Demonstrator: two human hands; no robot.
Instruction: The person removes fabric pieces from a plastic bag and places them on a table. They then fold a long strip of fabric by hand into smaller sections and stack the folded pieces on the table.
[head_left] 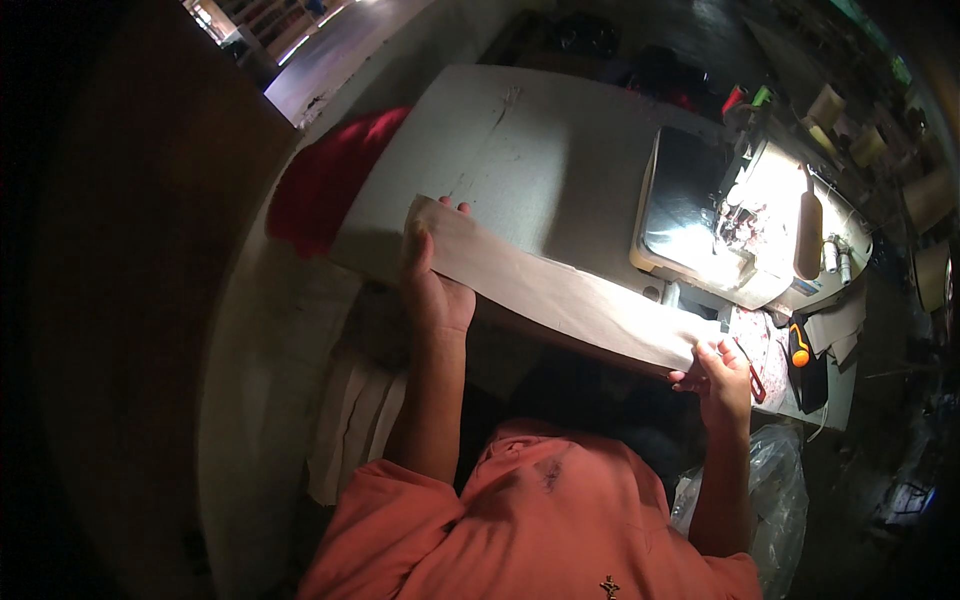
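- Left hand (440,295): closed on the left end of the fabric strip (560,290), thumb on the near face, fingertips behind.
- Right hand (722,380): pinches the strip's right end between thumb and fingers.
- Hand spacing: well apart, strip spanning between them.
- Strip position: in front of the torso, overlapping the near edge of the white table (510,140) in view; contact with the table cannot be determined.
- Sewing machine (775,185): brightly lit, beyond the right hand.
- Clear plastic bag (780,490): beside the right forearm.
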